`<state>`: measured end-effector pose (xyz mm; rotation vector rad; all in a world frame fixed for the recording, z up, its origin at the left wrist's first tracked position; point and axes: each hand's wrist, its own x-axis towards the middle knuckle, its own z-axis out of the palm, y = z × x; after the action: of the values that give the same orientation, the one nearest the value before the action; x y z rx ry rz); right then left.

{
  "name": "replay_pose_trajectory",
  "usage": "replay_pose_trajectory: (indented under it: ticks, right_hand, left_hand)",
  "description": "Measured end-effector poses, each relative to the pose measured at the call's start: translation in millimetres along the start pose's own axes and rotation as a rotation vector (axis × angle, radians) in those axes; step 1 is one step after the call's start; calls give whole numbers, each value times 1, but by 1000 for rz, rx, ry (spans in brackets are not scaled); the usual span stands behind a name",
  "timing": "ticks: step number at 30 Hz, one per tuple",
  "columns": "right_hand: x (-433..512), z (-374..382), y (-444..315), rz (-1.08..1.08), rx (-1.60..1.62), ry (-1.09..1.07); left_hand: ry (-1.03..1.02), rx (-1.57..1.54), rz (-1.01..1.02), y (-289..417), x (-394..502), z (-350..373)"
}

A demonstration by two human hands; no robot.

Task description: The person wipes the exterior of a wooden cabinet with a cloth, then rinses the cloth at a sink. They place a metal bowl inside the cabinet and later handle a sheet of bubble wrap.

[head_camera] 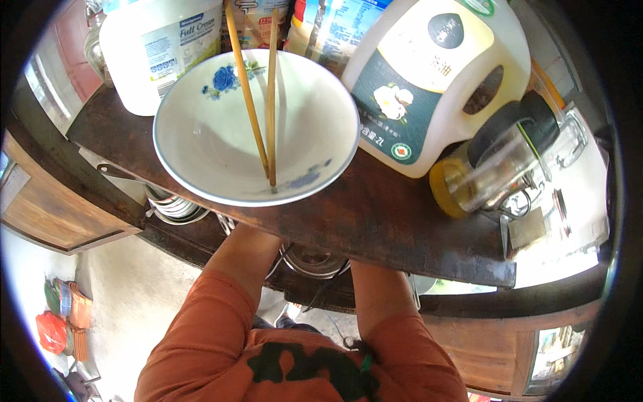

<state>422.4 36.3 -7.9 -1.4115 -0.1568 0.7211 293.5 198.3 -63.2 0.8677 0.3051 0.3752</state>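
Note:
Both my hands are out of view; my forearms reach under the edge of a dark wooden shelf (382, 221). On that shelf, before me, stands a white bowl (216, 145) with blue flowers. Two wooden chopsticks (249, 105) lean in the bowl, their lower ends close together. Between my forearms, below the shelf, part of a round metal pot or lid (314, 261) shows, with dark cords by it. What my hands touch there is hidden by the shelf.
Behind the bowl are a white milk powder tub (125, 60), printed packets (331, 30) and a large plastic oil jug (427, 75). A glass jar (467, 186) with yellow liquid stands right. Stacked bowls (176, 208) sit lower left; a red plastic bag (51, 331) lies far left.

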Motion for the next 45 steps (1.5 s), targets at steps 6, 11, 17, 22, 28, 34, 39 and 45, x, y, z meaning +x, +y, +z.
replay_pose_trajectory:
  ticks: [6,11,17,22,28,34,39,45]
  right_hand:
    - [25,10,2,7,85,-23]
    - [34,15,1,5,145,-27]
    - [13,12,-3,17,181,-35]
    - [-41,7,-16,62,199,-28]
    - [-128,10,-35,101,277,-13]
    - [-159,-4,-7,73,215,-87]
    - [-145,-13,44,114,226,14]
    - [-151,-13,52,122,226,66]
  left_hand:
    - [20,33,-30,-5,-8,-14]
    - [32,67,-39,0,-15,-23]
    - [12,105,-39,5,-20,-18]
    - [-51,153,-34,21,-32,10]
    - [-177,255,-56,45,-84,59]
    - [-182,101,-320,50,-129,101]
    - [-49,-11,-521,45,-136,107]
    - [-31,-142,-548,28,-130,97]
